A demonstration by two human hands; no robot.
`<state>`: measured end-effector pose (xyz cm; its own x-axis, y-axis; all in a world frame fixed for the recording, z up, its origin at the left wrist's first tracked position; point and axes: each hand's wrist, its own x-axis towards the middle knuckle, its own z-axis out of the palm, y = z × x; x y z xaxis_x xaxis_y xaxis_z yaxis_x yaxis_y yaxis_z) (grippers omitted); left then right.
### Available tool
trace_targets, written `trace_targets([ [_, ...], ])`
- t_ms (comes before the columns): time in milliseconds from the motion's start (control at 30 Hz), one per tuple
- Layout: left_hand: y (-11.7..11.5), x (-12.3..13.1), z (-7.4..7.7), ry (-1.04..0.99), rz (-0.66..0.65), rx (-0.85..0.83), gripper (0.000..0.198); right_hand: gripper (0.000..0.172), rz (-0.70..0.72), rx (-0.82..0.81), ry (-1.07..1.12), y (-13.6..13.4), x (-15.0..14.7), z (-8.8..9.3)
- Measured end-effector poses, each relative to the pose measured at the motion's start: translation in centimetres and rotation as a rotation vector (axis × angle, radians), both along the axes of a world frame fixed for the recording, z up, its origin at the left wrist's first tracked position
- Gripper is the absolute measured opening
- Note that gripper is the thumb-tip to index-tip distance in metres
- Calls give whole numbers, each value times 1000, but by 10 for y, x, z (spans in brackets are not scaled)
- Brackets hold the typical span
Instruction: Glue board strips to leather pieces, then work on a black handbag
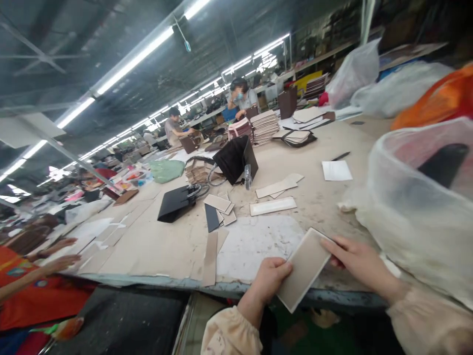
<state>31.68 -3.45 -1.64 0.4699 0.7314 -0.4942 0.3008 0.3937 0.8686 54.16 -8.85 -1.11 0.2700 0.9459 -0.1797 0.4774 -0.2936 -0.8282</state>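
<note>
Beige panel (305,271): while both grips hold it up at a slant, it crosses the near rim of the desk (158,251), its lower end beyond that rim.
Left grip (269,278): closed on the panel's left long edge toward the lower end, thumb on the face.
Right grip (349,254): pinching the upper right corner; the fingers behind are partly hidden.
Panel handling: likely light and fairly stiff, as it shows no sag; the face looks smooth, perhaps a little slippery, and the thin pale border may scuff or bend.
Panel hold: opposite edges seem the best place, thumb above and fingers below, with light pressure near the corners.
Loose pieces: small panels (217,202) overlap beyond the pale sheet (254,246); a brown strip (210,259) lies at its left.
Right side: a clear plastic bag (417,241) stands near the right forearm.
</note>
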Motion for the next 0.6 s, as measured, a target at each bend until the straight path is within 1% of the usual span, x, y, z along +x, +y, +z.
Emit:
trace_targets([
  [67, -4, 0, 4, -13, -22, -33, 50, 43, -36, 13, -12, -2, -5, 7],
  [133, -5, 0, 7, -4, -77, -52, 49, 40, -67, 46, -1, -1, -8, 11],
  [233, -4, 0, 9, -25, -161, -52, 45, 36, -91, 91, 14, 1, -11, 11],
  [300, -5, 1, 7, -57, -186, -57, 43, 36, -83, 110, 21, 0, -12, 11],
  [467, -5, 2, 0, -101, -148, -137, 46, 36, -70, 128, 108, -1, -12, 10],
  [600, -5, 2, -3, -132, -120, -179, 46, 38, -49, 162, 114, -2, -12, 10],
])
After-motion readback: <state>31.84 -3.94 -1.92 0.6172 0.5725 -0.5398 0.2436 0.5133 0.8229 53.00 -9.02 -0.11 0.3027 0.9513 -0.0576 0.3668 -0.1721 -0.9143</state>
